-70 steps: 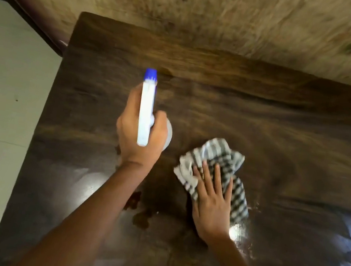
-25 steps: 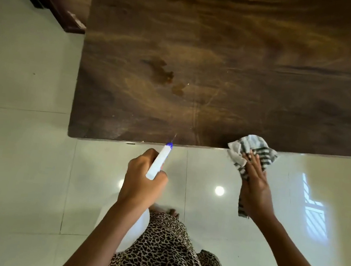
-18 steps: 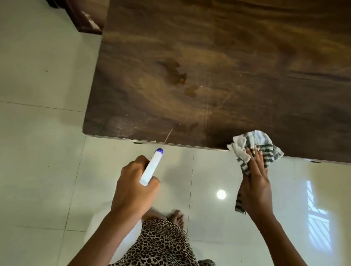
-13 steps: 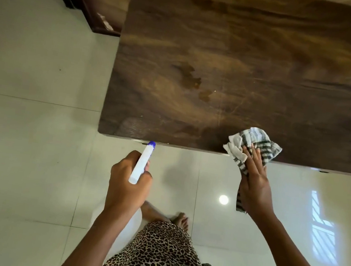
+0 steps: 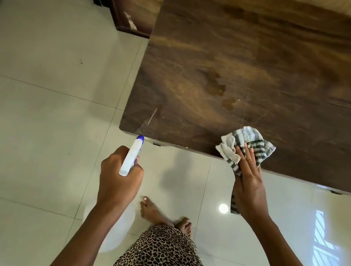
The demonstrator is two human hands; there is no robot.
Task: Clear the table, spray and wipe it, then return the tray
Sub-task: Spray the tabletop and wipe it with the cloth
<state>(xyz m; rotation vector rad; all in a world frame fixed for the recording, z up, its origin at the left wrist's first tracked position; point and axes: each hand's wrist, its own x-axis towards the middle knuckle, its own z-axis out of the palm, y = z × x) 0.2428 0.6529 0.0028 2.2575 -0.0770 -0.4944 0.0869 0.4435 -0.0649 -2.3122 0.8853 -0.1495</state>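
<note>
Standing at the near edge: the person faces the table (image 5: 281,64), the landmark for everything here; the visible top is bare of objects, so clearing looks done and the spray-and-wipe step is in hand.
Table: dark wood, with small wet blotches (image 5: 217,87) toward its near left part and a thin stream of spray (image 5: 152,116) landing just inside its near left corner.
Tray: not in view anywhere around the table.
Left hand (image 5: 121,177): off the table, just short of its near left corner, fingers clenched round the spray bottle (image 5: 131,157), blue nozzle aimed at that corner.
Right hand (image 5: 250,184): at the table's near edge, fingers spread flat and pressing the checked cloth (image 5: 247,143) against it; part of the cloth hangs below the edge.
Doing it well: I would mist lightly across the blotches, then sweep the cloth in overlapping passes from the far side back to the near edge, so liquid does not run onto the tiled floor (image 5: 37,113).
Container: the bottle's pale body sits below the wrist, mostly hidden; I cannot tell how full it is.
</note>
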